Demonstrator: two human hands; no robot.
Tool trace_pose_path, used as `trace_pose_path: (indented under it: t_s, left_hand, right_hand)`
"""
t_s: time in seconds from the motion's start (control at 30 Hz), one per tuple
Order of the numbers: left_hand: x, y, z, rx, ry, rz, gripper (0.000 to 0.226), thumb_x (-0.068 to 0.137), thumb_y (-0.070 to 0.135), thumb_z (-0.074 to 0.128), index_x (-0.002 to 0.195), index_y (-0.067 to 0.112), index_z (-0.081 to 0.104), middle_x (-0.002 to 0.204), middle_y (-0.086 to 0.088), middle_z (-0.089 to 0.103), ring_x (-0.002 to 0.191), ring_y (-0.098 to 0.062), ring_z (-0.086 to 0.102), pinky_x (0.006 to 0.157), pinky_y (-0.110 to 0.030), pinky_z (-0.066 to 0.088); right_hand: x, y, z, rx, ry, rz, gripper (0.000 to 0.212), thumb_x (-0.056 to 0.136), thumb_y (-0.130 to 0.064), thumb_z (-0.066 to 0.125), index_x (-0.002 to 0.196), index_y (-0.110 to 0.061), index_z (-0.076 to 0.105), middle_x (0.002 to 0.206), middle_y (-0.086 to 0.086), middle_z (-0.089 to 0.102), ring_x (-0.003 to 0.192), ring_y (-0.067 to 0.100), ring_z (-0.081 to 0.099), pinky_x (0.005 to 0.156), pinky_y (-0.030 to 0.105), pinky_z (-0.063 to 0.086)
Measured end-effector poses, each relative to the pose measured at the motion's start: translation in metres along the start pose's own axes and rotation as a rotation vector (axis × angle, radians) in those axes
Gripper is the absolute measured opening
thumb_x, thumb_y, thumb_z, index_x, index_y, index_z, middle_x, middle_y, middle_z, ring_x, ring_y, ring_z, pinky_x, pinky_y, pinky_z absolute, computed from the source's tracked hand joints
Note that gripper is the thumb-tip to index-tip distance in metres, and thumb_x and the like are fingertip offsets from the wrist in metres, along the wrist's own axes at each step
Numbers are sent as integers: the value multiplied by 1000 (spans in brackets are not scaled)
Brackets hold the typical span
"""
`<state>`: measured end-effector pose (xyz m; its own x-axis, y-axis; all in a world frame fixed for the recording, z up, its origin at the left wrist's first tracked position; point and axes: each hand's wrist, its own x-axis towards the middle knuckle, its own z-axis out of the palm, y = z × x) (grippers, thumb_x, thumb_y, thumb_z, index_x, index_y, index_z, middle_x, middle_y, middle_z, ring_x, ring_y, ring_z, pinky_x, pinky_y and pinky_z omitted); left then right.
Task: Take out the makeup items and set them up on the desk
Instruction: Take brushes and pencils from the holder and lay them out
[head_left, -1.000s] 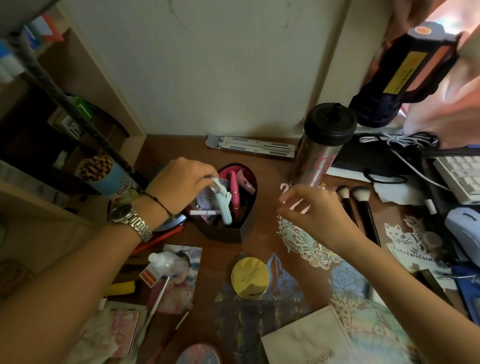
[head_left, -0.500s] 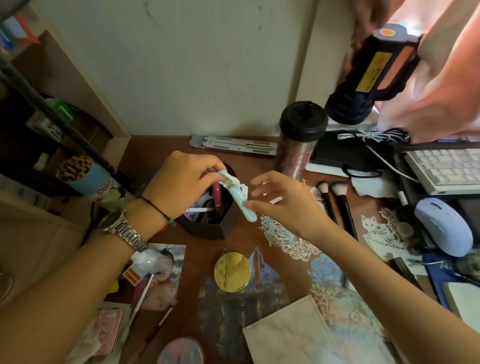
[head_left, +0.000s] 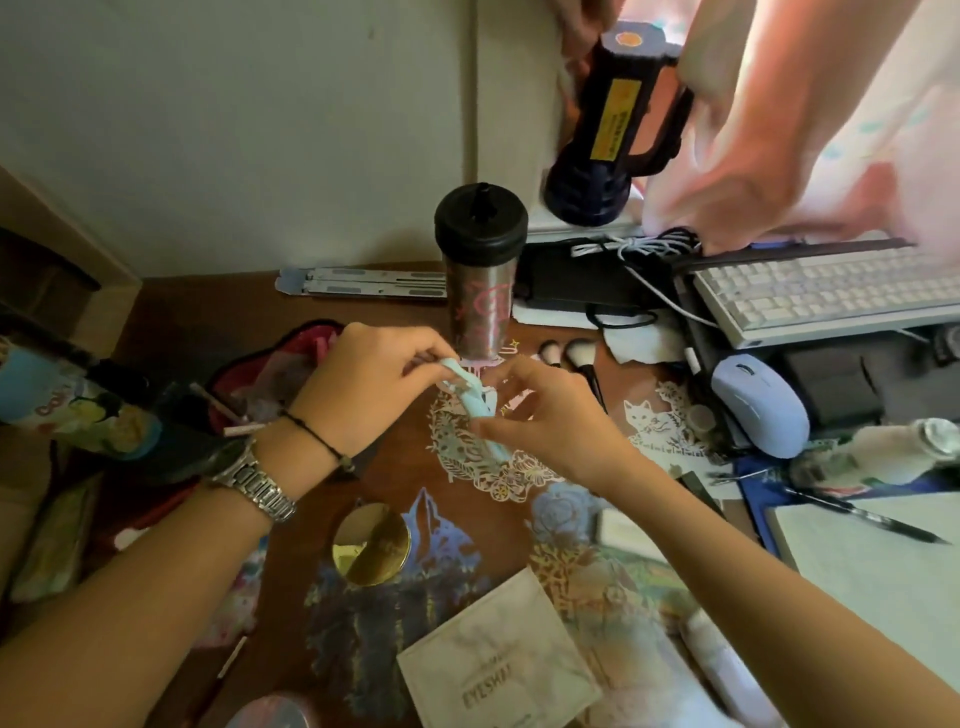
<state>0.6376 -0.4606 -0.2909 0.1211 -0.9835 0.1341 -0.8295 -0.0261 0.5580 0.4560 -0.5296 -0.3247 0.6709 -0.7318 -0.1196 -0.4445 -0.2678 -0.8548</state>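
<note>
The pale blue makeup item (head_left: 475, 402) is held between both hands just above the desk (head_left: 395, 467), in front of the tumbler (head_left: 480, 270). Its upper end is pinched by the curled fingers of the left hand (head_left: 374, 384); its lower part is pinched by the right hand (head_left: 545, 421). It is judged to be light, rigid plastic, smooth and somewhat slippery (its exact kind cannot be told), so a hold across its slim middle would suit. The dark heart-shaped container (head_left: 280, 374) lies just behind the left hand; a glossy gold compact (head_left: 371, 545) and a matte eyeshadow palette (head_left: 493, 665) lie nearer.
</note>
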Motion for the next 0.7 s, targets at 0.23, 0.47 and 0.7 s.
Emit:
trace_pose_path:
  t_s: [0.23,0.47,0.7]
  left_hand:
    - [18,14,29,-5,-55,6,43,83,16,68,124,16,57,111,-2,66,94,-8,63,87,-24,51]
    - [18,2,49,132,-253,-58,29,83,27,66,112,24,63,112,4,66,99,-11,63,86,-39,54]
    - [16,-1,57,282,-356,-117,27,87,31,62,114,27,61,118,7,63,104,-14,61,83,-39,54]
  right_hand:
    - [-12,41,-29,-101,133,124,33,73,-29,78,99,-22,59,84,-4,64,63,1,58,52,14,45]
    - [-23,92,-59,-64,285,333,29,75,-24,76,95,-18,56,83,-9,58,71,6,57,53,17,39]
    - [-18,123,-69,-119,325,428,34,75,-26,74,100,-14,55,92,1,62,80,18,61,67,36,55]
